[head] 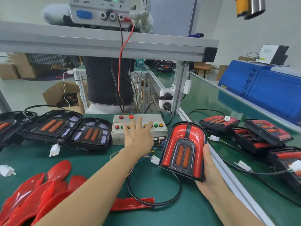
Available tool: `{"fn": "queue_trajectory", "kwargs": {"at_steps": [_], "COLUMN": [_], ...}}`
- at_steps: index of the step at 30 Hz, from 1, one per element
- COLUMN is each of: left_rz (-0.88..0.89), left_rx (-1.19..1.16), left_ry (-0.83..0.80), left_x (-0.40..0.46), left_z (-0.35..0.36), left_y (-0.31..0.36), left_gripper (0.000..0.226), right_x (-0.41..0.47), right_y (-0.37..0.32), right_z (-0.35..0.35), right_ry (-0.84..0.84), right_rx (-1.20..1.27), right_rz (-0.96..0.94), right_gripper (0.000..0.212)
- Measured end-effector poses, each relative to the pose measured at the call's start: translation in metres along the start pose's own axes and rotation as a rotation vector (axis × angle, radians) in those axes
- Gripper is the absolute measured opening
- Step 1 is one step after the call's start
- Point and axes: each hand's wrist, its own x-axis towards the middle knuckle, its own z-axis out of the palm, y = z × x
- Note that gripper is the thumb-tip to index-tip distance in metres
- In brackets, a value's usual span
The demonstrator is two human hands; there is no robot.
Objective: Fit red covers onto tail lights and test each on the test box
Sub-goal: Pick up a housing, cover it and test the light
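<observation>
My right hand [210,170] grips a tail light [183,150] with its red cover fitted, tilted up toward me at centre right. Its black cable [162,203] loops over the green mat below it. My left hand [138,136] is stretched out with fingers spread over the white test box [140,118], above its row of coloured buttons. Whether a finger touches a button I cannot tell. Loose red covers [37,190] lie piled at the lower left. Uncovered tail lights [65,128] sit in a row to the left of the box.
Several covered tail lights [254,132] with cables and white plugs lie on the conveyor to the right, past an aluminium rail [231,180]. A power supply [101,12] stands on the upper shelf, red and black leads hanging down. A person in dark clothing stands behind the bench.
</observation>
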Motion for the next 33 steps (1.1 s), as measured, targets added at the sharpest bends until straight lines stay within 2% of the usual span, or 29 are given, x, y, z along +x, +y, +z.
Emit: {"fn": "queue_trajectory", "kwargs": {"at_steps": [4, 10, 13, 26, 33], "left_rz": [-0.042, -0.197, -0.246, -0.26, -0.232], "left_rx": [-0.047, -0.092, -0.076, -0.033, -0.022], "left_ry": [-0.102, -0.021, -0.058, -0.198, -0.206], "left_x": [0.012, 0.007, 0.005, 0.013, 0.014], "left_z": [0.011, 0.024, 0.023, 0.011, 0.011], "left_y": [0.026, 0.033, 0.032, 0.036, 0.032], "left_gripper": [0.053, 0.068, 0.075, 0.075, 0.075], "right_x": [-0.001, 0.002, 0.001, 0.001, 0.001], "right_y": [0.001, 0.002, 0.001, 0.001, 0.001], "right_z": [-0.007, -0.007, -0.006, -0.004, -0.002], "right_ry": [0.032, 0.03, 0.015, -0.093, -0.056], "right_rx": [0.131, 0.045, 0.039, 0.079, 0.072], "right_rz": [-0.007, 0.017, 0.009, -0.067, -0.048], "right_gripper": [0.062, 0.062, 0.059, 0.06, 0.058]}}
